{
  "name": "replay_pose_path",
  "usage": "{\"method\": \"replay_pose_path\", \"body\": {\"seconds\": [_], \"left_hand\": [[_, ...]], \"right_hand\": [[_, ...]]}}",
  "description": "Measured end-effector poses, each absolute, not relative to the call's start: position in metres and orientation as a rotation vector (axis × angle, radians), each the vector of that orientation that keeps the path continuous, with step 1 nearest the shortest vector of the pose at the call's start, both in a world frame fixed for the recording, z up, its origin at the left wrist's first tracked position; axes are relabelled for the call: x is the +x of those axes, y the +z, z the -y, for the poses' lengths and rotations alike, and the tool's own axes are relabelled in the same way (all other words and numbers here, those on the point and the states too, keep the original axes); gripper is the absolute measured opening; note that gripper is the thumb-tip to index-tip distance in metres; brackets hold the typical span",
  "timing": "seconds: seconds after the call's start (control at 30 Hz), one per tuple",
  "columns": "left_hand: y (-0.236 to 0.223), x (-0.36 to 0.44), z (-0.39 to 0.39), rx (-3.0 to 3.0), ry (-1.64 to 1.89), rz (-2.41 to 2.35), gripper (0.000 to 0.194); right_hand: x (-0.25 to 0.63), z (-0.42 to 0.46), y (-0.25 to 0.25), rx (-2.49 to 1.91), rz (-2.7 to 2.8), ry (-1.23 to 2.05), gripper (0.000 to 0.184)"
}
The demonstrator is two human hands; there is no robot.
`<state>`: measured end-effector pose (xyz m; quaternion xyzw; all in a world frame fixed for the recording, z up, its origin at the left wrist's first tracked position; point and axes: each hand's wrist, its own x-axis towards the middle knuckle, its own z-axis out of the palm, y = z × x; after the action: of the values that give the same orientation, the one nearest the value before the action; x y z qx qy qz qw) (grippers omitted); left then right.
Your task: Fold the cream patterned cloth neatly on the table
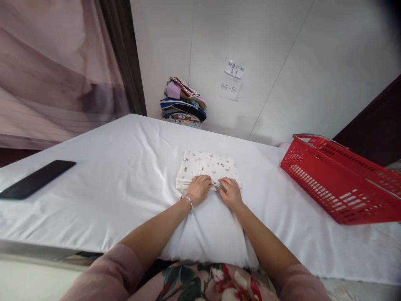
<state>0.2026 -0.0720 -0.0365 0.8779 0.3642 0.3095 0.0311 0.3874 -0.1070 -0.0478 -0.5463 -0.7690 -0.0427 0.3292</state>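
A folded white cloth (pixel 208 164) with small scattered prints lies in a layered rectangle on the white-covered table. At its near edge, left of the middle, my left hand (pixel 200 188) has its fingers closed on the fabric. My right hand (pixel 231 193) pinches the same edge a little to the right, with a short gap between the two hands. My fingertips cover part of the front layers. A bracelet (pixel 189 201) circles my left wrist.
A red plastic basket (pixel 338 179) stands at the table's right side. Folded garments (pixel 183 102) are stacked by the back wall, left of two paper notes (pixel 233 79). A dark flat panel (pixel 37 179) lies at the left, near a pink curtain (pixel 56 71).
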Motion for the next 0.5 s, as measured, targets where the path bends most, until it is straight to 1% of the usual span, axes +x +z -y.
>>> {"method": "replay_pose_path", "body": {"seconds": [0.17,0.33,0.43,0.5], "left_hand": [[-0.0353,0.2033,0.0726,2.713,0.96,-1.114,0.017],[-0.0328,0.2024,0.0752,2.772,0.926,-1.1,0.018],[-0.0327,0.1979,0.0763,2.795,0.932,-1.11,0.013],[-0.0331,0.1941,0.0771,2.794,0.951,-1.158,0.019]], "right_hand": [[0.3851,0.1053,-0.0454,-1.483,2.013,-0.109,0.024],[0.3865,0.1059,-0.0447,-1.441,2.019,-0.109,0.019],[0.3874,0.107,-0.0443,-1.443,2.03,-0.112,0.019],[0.3874,0.1077,-0.0436,-1.45,2.039,-0.111,0.019]]}}
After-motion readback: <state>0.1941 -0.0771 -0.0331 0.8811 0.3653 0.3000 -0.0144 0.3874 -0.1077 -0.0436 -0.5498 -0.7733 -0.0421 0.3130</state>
